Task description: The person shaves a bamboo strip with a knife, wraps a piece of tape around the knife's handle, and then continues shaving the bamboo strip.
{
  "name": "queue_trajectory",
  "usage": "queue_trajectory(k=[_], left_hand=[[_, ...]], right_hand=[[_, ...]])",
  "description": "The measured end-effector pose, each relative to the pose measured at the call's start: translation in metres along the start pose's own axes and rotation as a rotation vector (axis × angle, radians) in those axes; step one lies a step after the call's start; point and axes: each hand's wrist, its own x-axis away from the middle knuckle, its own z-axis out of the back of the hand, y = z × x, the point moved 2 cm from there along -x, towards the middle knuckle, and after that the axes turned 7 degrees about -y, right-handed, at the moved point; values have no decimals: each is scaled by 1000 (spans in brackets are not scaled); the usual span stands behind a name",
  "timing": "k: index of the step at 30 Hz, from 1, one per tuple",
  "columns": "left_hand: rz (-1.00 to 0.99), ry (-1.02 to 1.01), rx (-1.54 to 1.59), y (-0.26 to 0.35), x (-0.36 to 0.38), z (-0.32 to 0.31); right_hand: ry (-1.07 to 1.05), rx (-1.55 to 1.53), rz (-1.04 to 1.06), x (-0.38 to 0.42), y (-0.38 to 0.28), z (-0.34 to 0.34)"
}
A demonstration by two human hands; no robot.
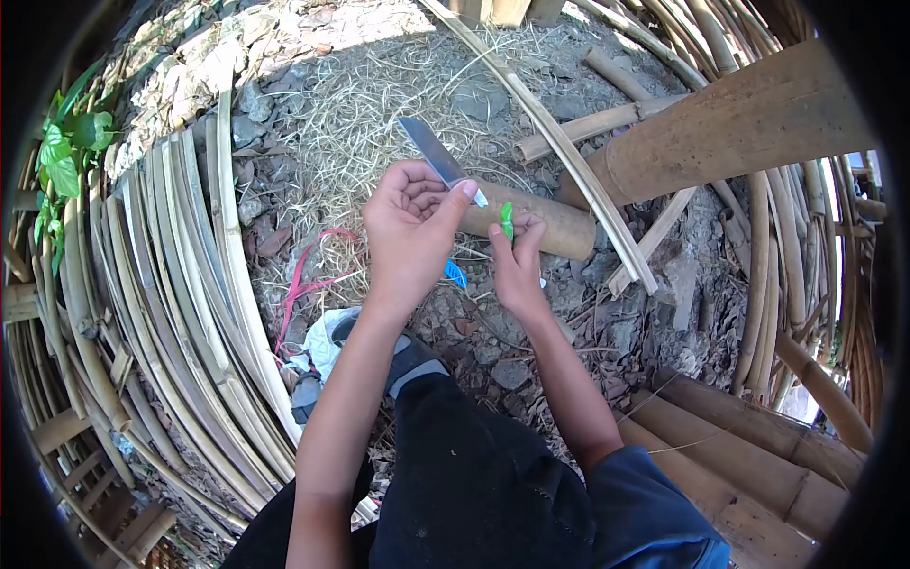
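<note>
My left hand (412, 223) is closed, pinching a flat grey metal blade (431, 152) between thumb and fingers. The blade slants up to the left, and its lower end with a pale tip shows just past my thumb. To the right, my right hand (519, 261) pinches a small bright green piece (507, 220), whose kind I cannot make out. Thumb and fingers are closed on it, a short way from the blade. A blue ribbed object (456, 274) lies below and between the hands, partly hidden by my left wrist.
A short bamboo section (559, 228) lies behind my hands. Split bamboo strips (180, 275) are stacked at left. A long strip (550, 128) slants across the ground, beside a thick bamboo pole (730, 123). Bamboo poles (739, 446) lie at lower right. Red string (299, 284) and shavings (341, 123) are scattered about.
</note>
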Motion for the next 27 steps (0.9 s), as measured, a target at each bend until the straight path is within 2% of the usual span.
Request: queue_trajectory(k=[4,6,7,9,12,15,22,27], left_hand=[[-76,-26,9,-4,0,-2],[-118,-40,45,-1,3,0],[-118,-39,44,-1,4,1],[-151,-36,33,2,8,2],[-189,-107,112,16,26,-8],[-292,-119,117,21,38,-15],[-321,-149,-8,30,40,-14],[-410,-153,-104,31,42,-10]], right_hand=[[-20,-186,44,-1,-27,-8],[-97,-252,219,3,-33,-13],[-98,-252,219,7,-36,-13],[-178,-533,224,13,-45,-13],[-205,-570,319,19,-60,-12],[-178,-582,324,26,-81,-10],[-186,-561,368,28,-89,-9],[-136,-330,385,30,-90,-4]])
